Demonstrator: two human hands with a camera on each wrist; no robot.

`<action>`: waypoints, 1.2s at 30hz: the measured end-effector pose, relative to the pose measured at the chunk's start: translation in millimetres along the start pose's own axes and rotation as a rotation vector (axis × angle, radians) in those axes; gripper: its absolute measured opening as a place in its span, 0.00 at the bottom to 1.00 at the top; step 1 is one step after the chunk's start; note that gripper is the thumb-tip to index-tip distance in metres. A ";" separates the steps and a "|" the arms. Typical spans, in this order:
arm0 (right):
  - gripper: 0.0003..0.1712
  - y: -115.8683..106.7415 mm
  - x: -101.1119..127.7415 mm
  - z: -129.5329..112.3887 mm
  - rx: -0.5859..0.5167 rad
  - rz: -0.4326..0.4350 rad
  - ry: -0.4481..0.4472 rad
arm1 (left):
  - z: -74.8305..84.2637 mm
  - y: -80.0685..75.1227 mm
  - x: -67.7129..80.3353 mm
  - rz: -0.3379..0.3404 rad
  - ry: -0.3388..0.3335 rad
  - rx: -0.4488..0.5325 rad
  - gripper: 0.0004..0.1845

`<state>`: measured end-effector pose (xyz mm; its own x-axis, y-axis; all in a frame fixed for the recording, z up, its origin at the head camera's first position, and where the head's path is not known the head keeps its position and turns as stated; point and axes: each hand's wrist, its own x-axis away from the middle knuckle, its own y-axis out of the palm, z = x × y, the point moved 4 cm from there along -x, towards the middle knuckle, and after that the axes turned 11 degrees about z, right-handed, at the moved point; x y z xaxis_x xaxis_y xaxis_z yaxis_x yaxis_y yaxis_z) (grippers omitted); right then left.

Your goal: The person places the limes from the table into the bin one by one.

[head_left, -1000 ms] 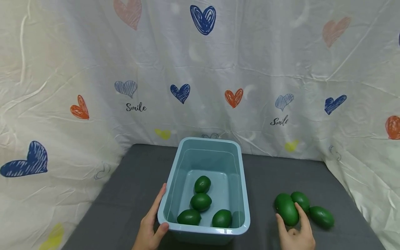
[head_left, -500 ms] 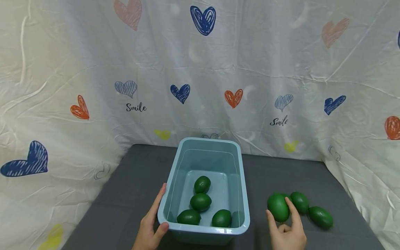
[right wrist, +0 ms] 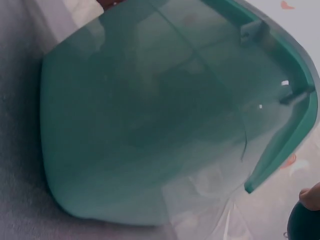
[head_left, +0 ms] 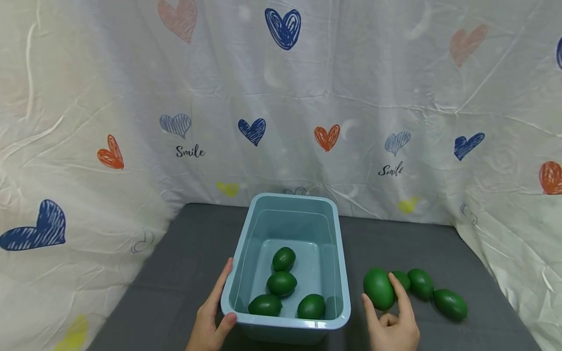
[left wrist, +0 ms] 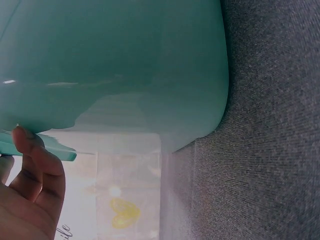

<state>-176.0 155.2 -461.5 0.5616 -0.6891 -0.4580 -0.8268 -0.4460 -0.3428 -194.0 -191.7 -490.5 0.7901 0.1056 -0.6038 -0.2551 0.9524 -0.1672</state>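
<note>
A pale blue plastic bin (head_left: pixel 295 196) stands on the dark table, with several glossy green oval fruits (head_left: pixel 282 283) on its floor. My left hand (head_left: pixel 210 314) grips the bin's left rim near the front corner; in the left wrist view its fingers (left wrist: pixel 50 175) curl at that rim. To the right of the bin, my right hand (head_left: pixel 392 324) pinches a green oval fruit (head_left: pixel 377 288) between thumb and forefinger. Part of this fruit (right wrist: pixel 305 225) shows at the right wrist view's lower right corner, a fingertip on it.
Three more green fruits (head_left: pixel 451 304) lie in a row right of my right hand, the nearest partly hidden by the held one. A white curtain (head_left: pixel 360 73) with printed hearts hangs behind the grey-covered table (head_left: pixel 193 243) and down its sides.
My right hand has moved left with the pinched fruit, away from the others, uncovering more of the fruit behind it. The left hand and the bin have stayed in place.
</note>
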 end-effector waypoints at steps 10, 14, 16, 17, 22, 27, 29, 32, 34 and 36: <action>0.44 2.6 4.4 -15.7 -0.079 0.009 -0.029 | 0.6 0.0 0.1 -0.003 0.008 0.009 0.43; 0.44 1.9 7.0 -20.4 -0.089 0.006 -0.031 | 0.5 -0.1 0.3 0.000 0.018 0.014 0.43; 0.44 1.3 8.5 -22.8 -0.087 0.002 -0.027 | 0.1 -0.2 0.4 -0.001 0.016 0.016 0.43; 0.43 1.0 9.1 -24.1 -0.089 -0.002 -0.024 | -0.2 -0.2 0.4 -0.003 0.010 0.016 0.43; 0.44 -0.3 11.9 -29.7 -0.106 -0.025 -0.020 | -1.4 0.0 0.0 -0.009 -0.010 0.011 0.43; 0.44 -1.4 13.3 -36.4 -0.140 -0.032 -0.024 | -0.3 0.0 -0.7 -0.009 -0.002 0.013 0.43; 0.44 -1.6 14.1 -40.1 -0.159 -0.039 -0.030 | 0.1 -0.1 -0.7 -0.007 0.008 0.017 0.43; 0.45 -1.2 15.7 -45.1 -0.193 -0.052 -0.042 | 0.3 -0.1 -0.4 -0.006 0.011 0.023 0.43; 0.46 -0.6 17.1 -48.2 -0.218 -0.064 -0.051 | 0.1 0.0 -0.2 -0.007 0.006 0.023 0.43; 0.47 0.2 18.5 -50.8 -0.238 -0.074 -0.060 | -0.4 -0.1 0.1 -0.009 -0.001 0.020 0.43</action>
<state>-167.4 113.3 -428.3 0.6156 -0.6179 -0.4891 -0.7638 -0.6206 -0.1774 -194.1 -191.9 -490.9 0.7930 0.0976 -0.6014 -0.2368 0.9588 -0.1567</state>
